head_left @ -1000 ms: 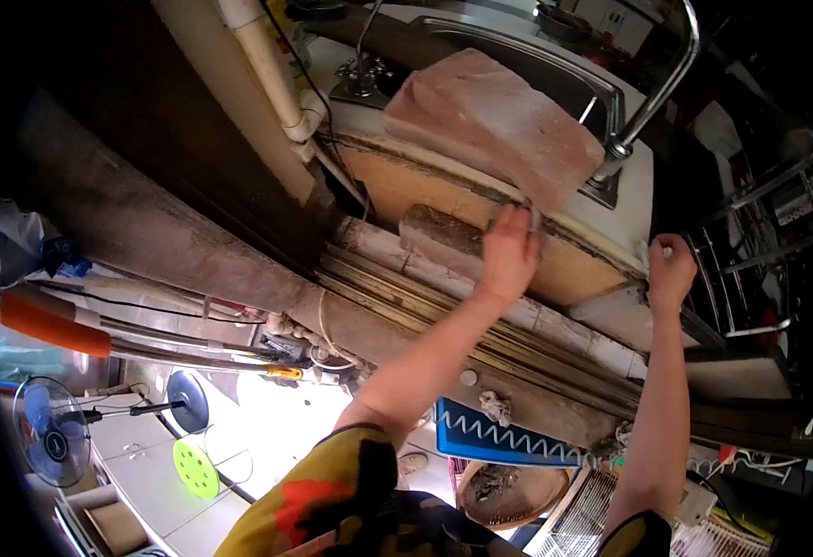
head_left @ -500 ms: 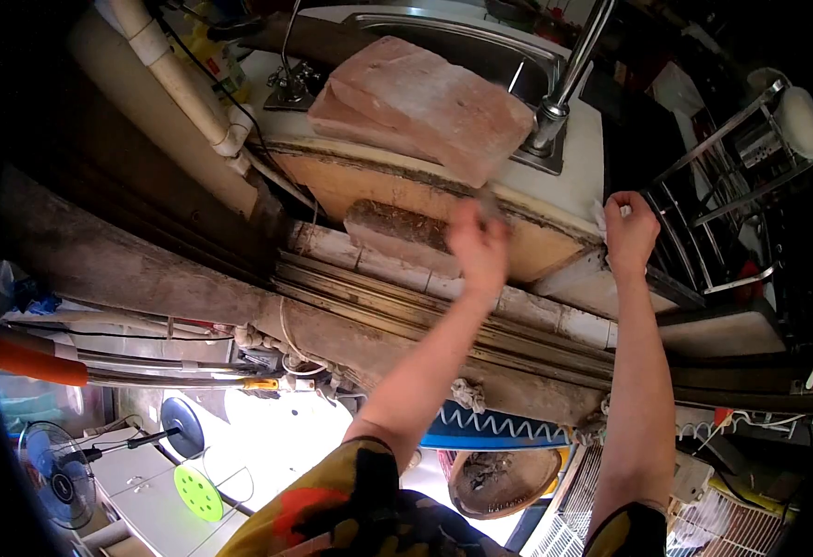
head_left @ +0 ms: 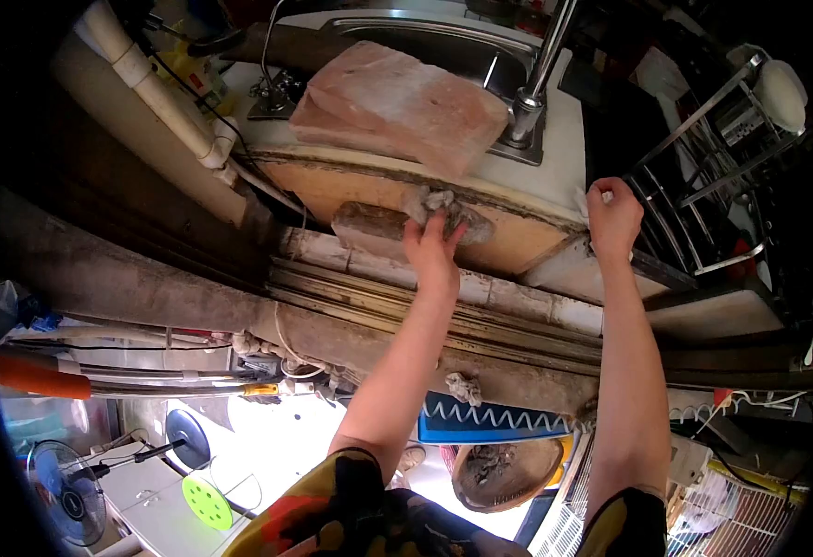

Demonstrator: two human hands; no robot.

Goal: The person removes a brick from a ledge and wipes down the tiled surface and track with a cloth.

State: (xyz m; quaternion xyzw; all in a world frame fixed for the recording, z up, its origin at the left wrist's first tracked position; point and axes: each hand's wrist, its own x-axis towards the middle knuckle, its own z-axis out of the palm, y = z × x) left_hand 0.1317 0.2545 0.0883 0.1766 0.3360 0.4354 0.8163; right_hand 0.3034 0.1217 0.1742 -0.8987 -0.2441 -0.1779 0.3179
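Observation:
My left hand (head_left: 436, 243) has its fingers on a crumpled grey rag (head_left: 467, 225), which lies against the tan panel (head_left: 508, 243) below the counter's front edge. Just left of that hand, a brown brick (head_left: 369, 226) rests on the tiled ledge. At the counter's right corner my right hand (head_left: 614, 219) is closed round something white, mostly hidden by the fingers. Two pinkish stone slabs (head_left: 397, 102), one on the other, sit on the counter above my left hand, in front of the sink.
Behind the slabs are a metal sink (head_left: 434, 30) and a faucet (head_left: 529, 104). A metal rack (head_left: 694, 200) stands right of the counter. Metal rails (head_left: 360, 297) and a ledge with a crumpled rag (head_left: 463, 388) run below. A fan (head_left: 67, 492) stands at lower left.
My left hand has moved left and slightly down along the panel, with the rag now visible at its fingers. The view has shifted right; my right hand stays closed at the counter corner.

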